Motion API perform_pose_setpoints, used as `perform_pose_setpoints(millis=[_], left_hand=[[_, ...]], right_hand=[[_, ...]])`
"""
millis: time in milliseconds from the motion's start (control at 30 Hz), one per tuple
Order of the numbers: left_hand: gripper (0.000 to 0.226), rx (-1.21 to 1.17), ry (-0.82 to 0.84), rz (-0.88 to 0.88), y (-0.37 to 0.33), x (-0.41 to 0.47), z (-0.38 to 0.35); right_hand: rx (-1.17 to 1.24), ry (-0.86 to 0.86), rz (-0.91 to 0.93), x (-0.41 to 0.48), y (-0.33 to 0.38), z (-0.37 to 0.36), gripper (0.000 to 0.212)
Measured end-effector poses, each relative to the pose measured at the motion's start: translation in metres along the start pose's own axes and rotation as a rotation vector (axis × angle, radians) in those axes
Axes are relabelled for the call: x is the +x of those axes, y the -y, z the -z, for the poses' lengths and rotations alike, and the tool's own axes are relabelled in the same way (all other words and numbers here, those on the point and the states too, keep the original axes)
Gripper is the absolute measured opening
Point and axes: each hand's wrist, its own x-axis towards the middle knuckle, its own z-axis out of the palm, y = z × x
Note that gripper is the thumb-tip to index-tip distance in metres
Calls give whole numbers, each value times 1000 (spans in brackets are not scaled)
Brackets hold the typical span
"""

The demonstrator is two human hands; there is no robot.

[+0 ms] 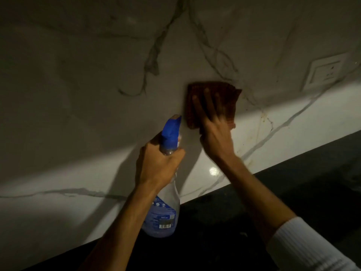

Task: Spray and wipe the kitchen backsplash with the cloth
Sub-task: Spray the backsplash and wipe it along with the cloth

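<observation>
- Two hands share the work: the right hand (212,122) lies flat with its fingers spread, pressing the reddish-brown cloth (212,103) against the marbled backsplash (97,75); the left hand (158,165) is wrapped tight around the neck of the spray bottle (166,202), held just left of the cloth with its blue nozzle (172,126) aimed at the wall.
- Wiping looks like the step in hand, so the palm should carry the pressure evenly, not just the fingertips, or the cloth's free corners will skate over the stone without cleaning.
- Overlapping passes suit this surface; the cloth sits at mid-height, above the brightly lit lower band, and working down toward the dark tabletop (293,182) would likely push drips ahead of the cloth.
- Small brownish specks show to the right of the cloth, near the grey veins; they probably need a slower, firmer rub.
- Veins in the marble can pass for streaks in this dim light, so checking the sheen from the lit strip is the better test.
- A wall socket (324,72) sits well to the right; any spray or a very wet cloth is best kept away from it.
- Whether a finger rests on the bottle's trigger cannot be told; the nozzle is close to the cloth edge, so a fresh squirt should land on bare wall beside it.
</observation>
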Motion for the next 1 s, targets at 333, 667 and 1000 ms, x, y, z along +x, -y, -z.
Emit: perform_pose_setpoints(millis=[333, 667, 1000], left_hand=[[16, -21, -4, -94, -18, 10, 4], [12, -89, -82, -56, -24, 19, 3], [13, -19, -141, -49, -49, 31, -23]], right_hand=[[-3, -12, -50, 22, 28, 13, 86], [-215, -71, -32, 84, -2, 53, 82], [-206, -5, 74, 72, -29, 59, 82]])
